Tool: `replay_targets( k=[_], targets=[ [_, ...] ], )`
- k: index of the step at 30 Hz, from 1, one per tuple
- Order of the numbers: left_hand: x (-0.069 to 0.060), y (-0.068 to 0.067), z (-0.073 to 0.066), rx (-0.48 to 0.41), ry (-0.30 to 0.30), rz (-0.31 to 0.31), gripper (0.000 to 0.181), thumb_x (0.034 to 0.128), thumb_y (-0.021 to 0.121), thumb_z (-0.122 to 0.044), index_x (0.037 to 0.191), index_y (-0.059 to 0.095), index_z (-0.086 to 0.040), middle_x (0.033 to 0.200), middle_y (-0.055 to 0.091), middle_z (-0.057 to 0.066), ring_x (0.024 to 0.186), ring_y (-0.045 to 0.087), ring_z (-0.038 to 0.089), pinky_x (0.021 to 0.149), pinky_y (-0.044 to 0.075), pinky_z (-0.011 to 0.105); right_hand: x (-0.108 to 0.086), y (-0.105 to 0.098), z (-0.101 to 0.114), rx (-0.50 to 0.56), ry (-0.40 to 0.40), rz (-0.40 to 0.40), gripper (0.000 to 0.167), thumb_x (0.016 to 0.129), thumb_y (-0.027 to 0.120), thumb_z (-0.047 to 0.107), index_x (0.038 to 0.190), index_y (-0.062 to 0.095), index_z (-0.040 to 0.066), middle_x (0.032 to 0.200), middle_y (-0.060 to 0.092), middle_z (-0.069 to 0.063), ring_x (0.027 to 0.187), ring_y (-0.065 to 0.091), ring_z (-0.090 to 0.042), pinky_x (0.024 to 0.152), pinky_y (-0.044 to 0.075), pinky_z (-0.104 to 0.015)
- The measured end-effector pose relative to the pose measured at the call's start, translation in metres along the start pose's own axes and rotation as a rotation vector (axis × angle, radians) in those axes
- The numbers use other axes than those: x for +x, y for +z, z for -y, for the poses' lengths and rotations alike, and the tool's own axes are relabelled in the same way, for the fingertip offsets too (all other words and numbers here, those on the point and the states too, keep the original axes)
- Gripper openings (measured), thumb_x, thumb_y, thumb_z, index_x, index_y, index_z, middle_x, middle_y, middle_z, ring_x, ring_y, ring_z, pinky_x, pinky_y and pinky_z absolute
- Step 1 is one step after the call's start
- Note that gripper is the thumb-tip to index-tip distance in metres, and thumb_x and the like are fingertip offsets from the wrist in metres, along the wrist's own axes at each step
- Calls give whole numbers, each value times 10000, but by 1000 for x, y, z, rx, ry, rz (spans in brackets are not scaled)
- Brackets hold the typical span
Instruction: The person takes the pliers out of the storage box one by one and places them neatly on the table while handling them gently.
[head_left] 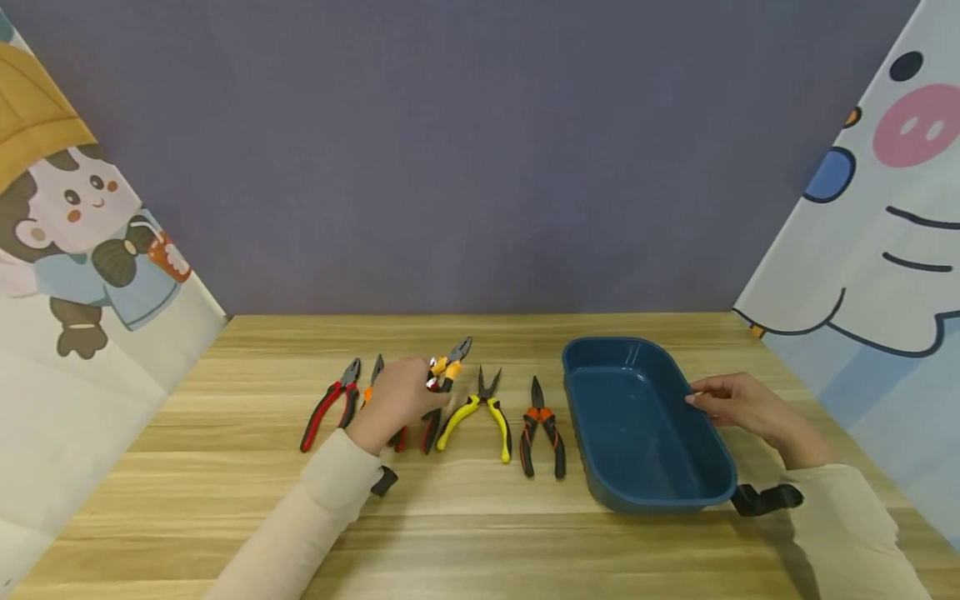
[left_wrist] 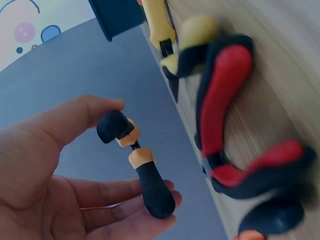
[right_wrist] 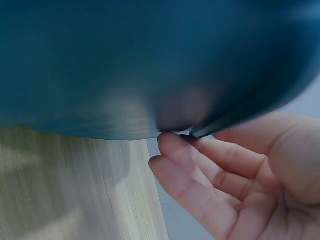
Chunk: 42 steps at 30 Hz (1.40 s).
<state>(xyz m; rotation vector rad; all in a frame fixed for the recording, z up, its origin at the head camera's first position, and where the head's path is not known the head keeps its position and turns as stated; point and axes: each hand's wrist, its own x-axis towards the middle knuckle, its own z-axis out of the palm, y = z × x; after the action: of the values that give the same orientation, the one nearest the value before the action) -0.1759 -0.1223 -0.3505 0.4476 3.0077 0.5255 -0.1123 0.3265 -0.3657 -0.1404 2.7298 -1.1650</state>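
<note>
My left hand holds a pair of pliers with black and yellow-orange handles above the table. In the left wrist view, the thumb lies on one handle of these pliers and the fingers on the other. Yellow-handled needle-nose pliers lie just right of that hand, and red-and-black pliers to its left. Red-handled pliers below it are partly hidden in the head view. My right hand pinches the right rim of a blue plastic basin, thumb over the edge and fingers outside.
Orange-and-black pliers lie between the yellow pair and the basin. Another orange-handled pair is partly covered by my left hand. The wooden table ends at a grey back panel, with printed cloths on both sides.
</note>
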Motion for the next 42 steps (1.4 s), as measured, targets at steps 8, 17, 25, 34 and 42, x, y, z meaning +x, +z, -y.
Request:
replay_targets(
  k=[8, 17, 25, 34, 42],
  targets=[
    [-6, -3, 22, -25, -6, 0, 387, 791, 746, -311, 605, 481, -100, 510, 359, -19, 410, 307, 100, 417, 272, 236, 1, 0, -1, 11, -8, 0, 509, 968, 532, 201, 1278, 436, -192, 1183, 570, -309, 938, 610, -150, 765, 540, -391],
    [-13, -4, 45, 5, -33, -12, 421, 799, 738, -316, 563, 451, -116, 477, 314, -33, 413, 277, 99, 419, 252, 236, 2, -1, 0, 5, 3, -7, 507, 964, 540, 204, 1268, 447, -191, 1186, 569, -312, 961, 621, -212, 758, 542, -386],
    [-19, -9, 63, 10, -49, -19, 365, 796, 736, -316, 634, 505, -84, 542, 385, -7, 440, 339, 112, 439, 292, 245, 1, 0, 0, -13, 2, -11, 477, 969, 527, 191, 1260, 463, -181, 1179, 574, -307, 907, 605, -150, 757, 541, -383],
    [-27, -18, 80, 32, -42, -47, 372, 791, 732, -299, 605, 494, -82, 533, 398, 0, 441, 374, 127, 436, 311, 254, 0, 0, -1, -4, 8, -8, 479, 975, 514, 186, 1270, 448, -186, 1195, 563, -314, 1004, 609, -318, 769, 539, -395],
    [-33, -24, 97, 26, -69, -35, 359, 814, 717, -317, 662, 502, -73, 537, 408, 5, 429, 361, 116, 435, 300, 254, 0, 0, 2, -7, 5, -7, 484, 974, 517, 195, 1273, 452, -180, 1199, 566, -308, 1028, 602, -333, 766, 540, -395]
  ],
)
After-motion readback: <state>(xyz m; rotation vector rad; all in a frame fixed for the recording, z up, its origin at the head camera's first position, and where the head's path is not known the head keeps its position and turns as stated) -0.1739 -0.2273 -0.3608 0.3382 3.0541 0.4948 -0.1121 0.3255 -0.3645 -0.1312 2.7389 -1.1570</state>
